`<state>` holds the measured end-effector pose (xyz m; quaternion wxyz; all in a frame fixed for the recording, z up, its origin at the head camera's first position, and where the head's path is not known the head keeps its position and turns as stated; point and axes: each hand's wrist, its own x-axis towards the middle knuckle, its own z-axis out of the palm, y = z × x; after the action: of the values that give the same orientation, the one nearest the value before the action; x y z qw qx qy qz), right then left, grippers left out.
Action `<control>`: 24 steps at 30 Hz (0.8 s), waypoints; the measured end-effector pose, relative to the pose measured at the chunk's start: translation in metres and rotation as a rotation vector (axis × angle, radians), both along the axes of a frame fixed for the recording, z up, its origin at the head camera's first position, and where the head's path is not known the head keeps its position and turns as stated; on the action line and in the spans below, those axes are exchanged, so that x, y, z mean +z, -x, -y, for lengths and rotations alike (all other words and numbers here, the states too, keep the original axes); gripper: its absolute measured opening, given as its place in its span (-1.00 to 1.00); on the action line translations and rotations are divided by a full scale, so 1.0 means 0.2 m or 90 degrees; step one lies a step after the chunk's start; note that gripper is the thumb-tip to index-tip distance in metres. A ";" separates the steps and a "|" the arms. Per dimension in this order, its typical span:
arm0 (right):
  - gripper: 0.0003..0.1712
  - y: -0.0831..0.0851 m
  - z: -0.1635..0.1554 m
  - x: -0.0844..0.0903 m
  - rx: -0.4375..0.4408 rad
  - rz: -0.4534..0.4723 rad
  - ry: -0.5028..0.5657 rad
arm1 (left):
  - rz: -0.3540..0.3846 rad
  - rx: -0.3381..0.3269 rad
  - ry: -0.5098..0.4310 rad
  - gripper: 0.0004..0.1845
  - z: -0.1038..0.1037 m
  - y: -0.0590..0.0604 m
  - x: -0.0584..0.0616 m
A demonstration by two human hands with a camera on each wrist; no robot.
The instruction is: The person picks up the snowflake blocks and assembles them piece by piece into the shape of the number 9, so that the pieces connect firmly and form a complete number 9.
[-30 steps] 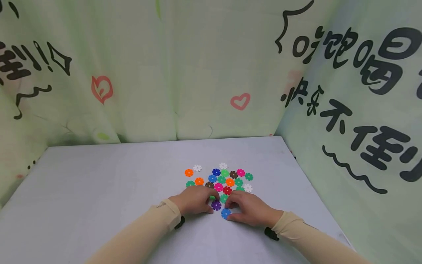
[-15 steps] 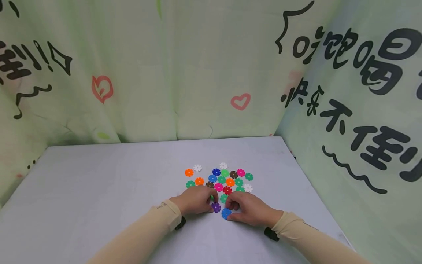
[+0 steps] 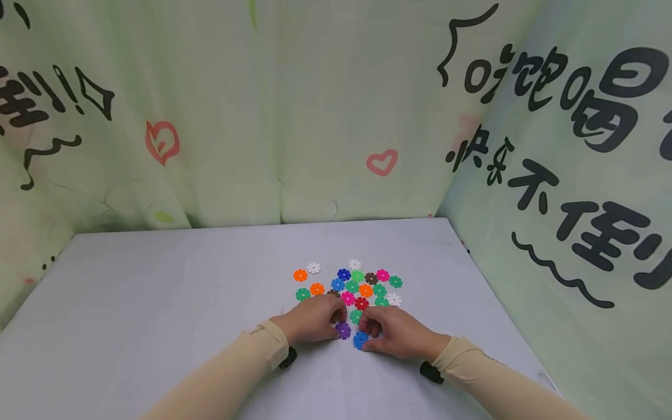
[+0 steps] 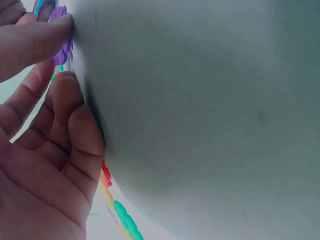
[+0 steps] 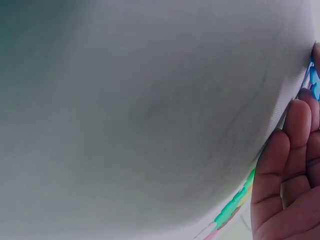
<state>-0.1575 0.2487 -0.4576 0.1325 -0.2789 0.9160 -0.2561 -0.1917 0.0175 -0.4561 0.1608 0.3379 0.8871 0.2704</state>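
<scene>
My left hand (image 3: 315,319) pinches a purple snowflake disc (image 3: 343,331) between thumb and fingers. In the left wrist view the thumb lies across that notched purple disc (image 4: 59,56), with a fingertip behind it. To the right, my right hand (image 3: 401,333) pinches a blue snowflake disc (image 3: 360,340) by its right edge. Only a sliver of the blue disc (image 5: 314,76) shows in the right wrist view. Just beyond the fingers lie a green disc (image 3: 356,317) and a red disc (image 3: 361,303). My left hand partly covers a brown disc (image 3: 333,293).
More flat discs in several colours lie beyond the hands, among them an orange one (image 3: 300,275), a white one (image 3: 354,265) and a green one (image 3: 396,282). They rest on a white table (image 3: 157,303). A printed curtain (image 3: 236,116) hangs behind it.
The purple disc has shifted slightly toward me as the left fingertips closed on it. The right hand and the blue disc have barely moved.
</scene>
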 end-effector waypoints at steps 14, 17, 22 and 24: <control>-0.64 0.00 0.00 0.00 -0.008 0.008 0.009 | 0.017 -0.009 -0.035 -0.73 0.00 -0.01 -0.02; -0.65 0.00 0.00 -0.01 -0.007 0.012 0.012 | 0.025 -0.006 -0.037 -0.78 0.00 -0.01 -0.02; -0.65 0.00 0.00 0.00 -0.007 0.025 0.027 | 0.026 -0.003 -0.042 -0.88 0.00 -0.01 -0.02; -0.65 0.00 0.01 0.00 -0.009 0.032 0.032 | 0.030 -0.001 -0.049 -0.91 0.01 -0.01 -0.02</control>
<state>-0.1576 0.2475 -0.4582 0.1464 -0.2696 0.9075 -0.2871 -0.1900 0.0159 -0.4607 0.1690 0.3381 0.8717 0.3118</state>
